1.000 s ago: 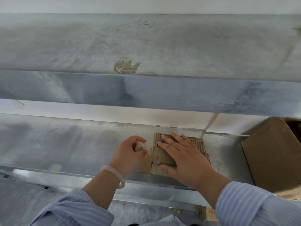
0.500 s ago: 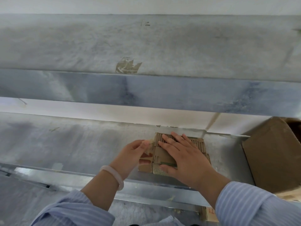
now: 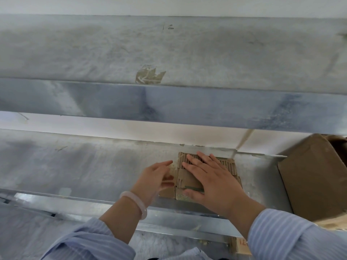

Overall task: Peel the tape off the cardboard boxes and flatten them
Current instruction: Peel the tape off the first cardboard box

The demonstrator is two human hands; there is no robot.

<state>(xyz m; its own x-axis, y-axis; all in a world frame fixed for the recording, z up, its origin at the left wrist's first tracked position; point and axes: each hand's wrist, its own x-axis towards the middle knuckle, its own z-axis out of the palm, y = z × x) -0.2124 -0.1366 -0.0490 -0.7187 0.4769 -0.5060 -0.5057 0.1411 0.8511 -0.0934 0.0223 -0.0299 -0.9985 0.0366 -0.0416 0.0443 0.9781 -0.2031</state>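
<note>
As right fingers (image 3: 190, 168) press cardboard (image 3: 228, 166), left fingers (image 3: 163, 164) straight, beside it

Right hand (image 3: 212, 182) presses flat on the cardboard piece (image 3: 228, 167); left hand (image 3: 155, 180) touches its left edge.

txt: red "12", cut off, on cardboard piece (image 3: 241, 248) | sign: white arrow pting left on brown scrap (image 3: 150, 78)

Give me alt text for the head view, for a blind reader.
A right hand presses flat on a small cardboard piece on a metal shelf. The left hand, fingers straight, is at its left edge. A box stands at right.
</note>
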